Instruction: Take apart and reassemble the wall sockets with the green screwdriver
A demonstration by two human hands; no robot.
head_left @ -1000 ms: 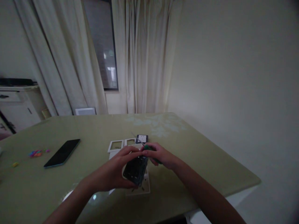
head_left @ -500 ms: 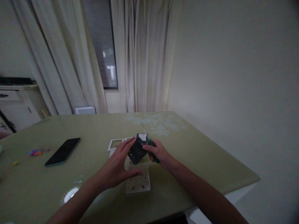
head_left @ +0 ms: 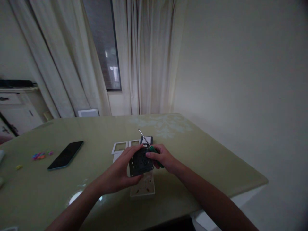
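Note:
My left hand is closed around a black wall socket module, its thumb at the lower edge and its fingers along the upper left. In my right hand is a green-handled screwdriver, its metal shaft pointing up and left. The right thumb or forefinger also rests against the module's face. Beneath the module lies a white back box, partly covered by it. Farther back sits another socket module with a white face, beside two white frames.
A dark phone lies on the green-topped table to the left. Small colourful pieces are scattered beyond it. A pale wall borders the table's right side, and curtains hang behind.
The black module has turned and come lower, and my left thumb has closed onto its bottom edge. The screwdriver tip has swung left.

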